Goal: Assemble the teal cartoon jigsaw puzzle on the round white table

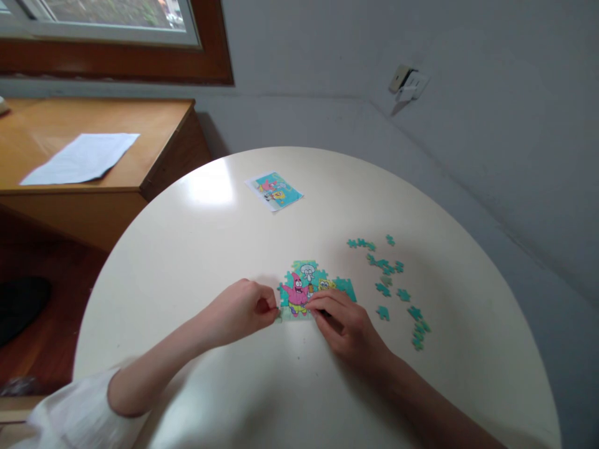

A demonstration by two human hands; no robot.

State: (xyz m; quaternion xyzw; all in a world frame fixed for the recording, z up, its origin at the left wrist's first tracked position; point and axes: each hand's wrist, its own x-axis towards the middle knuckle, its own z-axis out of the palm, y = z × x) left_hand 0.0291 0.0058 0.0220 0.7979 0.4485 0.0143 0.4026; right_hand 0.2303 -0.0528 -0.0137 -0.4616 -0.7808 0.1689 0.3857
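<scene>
A partly joined jigsaw puzzle (297, 290) lies flat on the white table, showing a pink starfish, a pale-faced figure and a yellow figure on teal. My left hand (246, 310) is closed at its lower left corner, thumb and finger pinched on a greenish puzzle piece (279, 317) at the edge. Over the lower right part, my right hand (349, 324) has its fingers drawn together, tips touching the picture near the starfish. Whatever is between those fingertips is hidden, and the hand covers part of the yellow figure. Loose puzzle pieces (384, 265) are scattered to the right.
A small printed picture (278, 192) of the same characters lies farther back on the round white table (187, 249). Beyond the table's left edge stands a wooden desk (159, 125) with a white sheet (87, 156). A wall socket (414, 84) is at the upper right.
</scene>
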